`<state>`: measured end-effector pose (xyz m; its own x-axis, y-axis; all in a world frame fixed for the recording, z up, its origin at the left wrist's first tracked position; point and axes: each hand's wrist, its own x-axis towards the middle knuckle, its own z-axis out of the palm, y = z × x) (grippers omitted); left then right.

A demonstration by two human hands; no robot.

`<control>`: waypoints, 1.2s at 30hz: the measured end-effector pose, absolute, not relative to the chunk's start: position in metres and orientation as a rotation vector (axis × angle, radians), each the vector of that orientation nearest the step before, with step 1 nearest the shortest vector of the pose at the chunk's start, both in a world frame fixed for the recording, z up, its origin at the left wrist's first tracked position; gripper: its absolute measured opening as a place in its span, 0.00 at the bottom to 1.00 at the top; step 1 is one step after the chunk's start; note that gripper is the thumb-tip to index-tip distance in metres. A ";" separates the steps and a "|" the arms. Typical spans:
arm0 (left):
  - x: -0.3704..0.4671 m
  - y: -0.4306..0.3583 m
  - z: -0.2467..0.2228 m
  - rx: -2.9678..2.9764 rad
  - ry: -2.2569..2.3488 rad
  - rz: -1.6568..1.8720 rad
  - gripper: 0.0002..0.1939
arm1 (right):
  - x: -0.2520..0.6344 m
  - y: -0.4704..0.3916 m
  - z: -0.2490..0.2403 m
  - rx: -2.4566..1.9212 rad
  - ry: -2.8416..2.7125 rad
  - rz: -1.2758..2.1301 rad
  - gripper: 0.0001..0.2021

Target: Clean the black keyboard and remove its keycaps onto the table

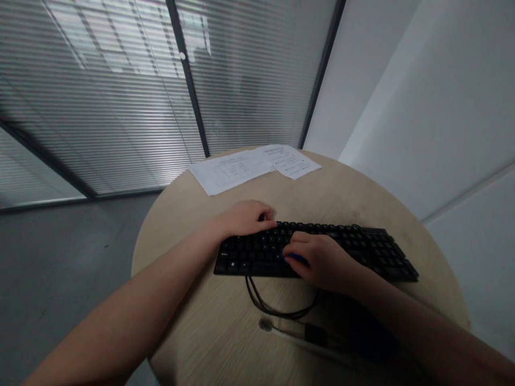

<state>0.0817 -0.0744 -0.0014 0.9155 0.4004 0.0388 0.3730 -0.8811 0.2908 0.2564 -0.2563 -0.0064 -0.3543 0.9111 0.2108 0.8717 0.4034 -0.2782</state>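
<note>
A black computer keyboard [362, 246] lies on the round wooden table. My left hand [249, 219] grips its far edge near the left end, thumb over the top keys and fingers curled behind. My right hand [317, 257] rests over the middle of the keys, fingers closed around a small blue object [296, 259]. Most of that object is hidden in the hand, so its kind cannot be made out. Looped under the near edge of the keyboard is a black cable [261, 304].
Printed paper sheets [237, 169] lie at the far side of the table [193, 300]. Nearer me are a thin brush [265, 324] with a long handle and a small black block [316, 335]. Window blinds [132, 96] stand beyond, a white wall [434, 107] at the right.
</note>
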 end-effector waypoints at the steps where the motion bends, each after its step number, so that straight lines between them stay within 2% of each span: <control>1: 0.085 -0.079 -0.002 2.821 0.545 0.157 0.19 | 0.257 -0.257 -0.004 -1.555 -2.348 0.158 0.07; 7: 0.092 -0.088 -0.006 2.844 0.535 0.138 0.20 | 0.261 -0.261 0.005 -1.595 -2.428 0.138 0.09; 15: 0.090 -0.085 -0.008 2.853 0.541 0.117 0.22 | 0.256 -0.259 -0.010 -1.609 -2.358 0.117 0.10; 36: 0.091 -0.080 -0.009 2.755 0.539 0.125 0.19 | 0.255 -0.262 0.007 -1.641 -2.493 0.010 0.09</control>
<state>0.0913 -0.0802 -0.0094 0.9246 0.3804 0.0225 0.3513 -0.8738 0.3361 0.2554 -0.2617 0.0071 -0.3867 0.9134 0.1272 0.9124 0.3990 -0.0913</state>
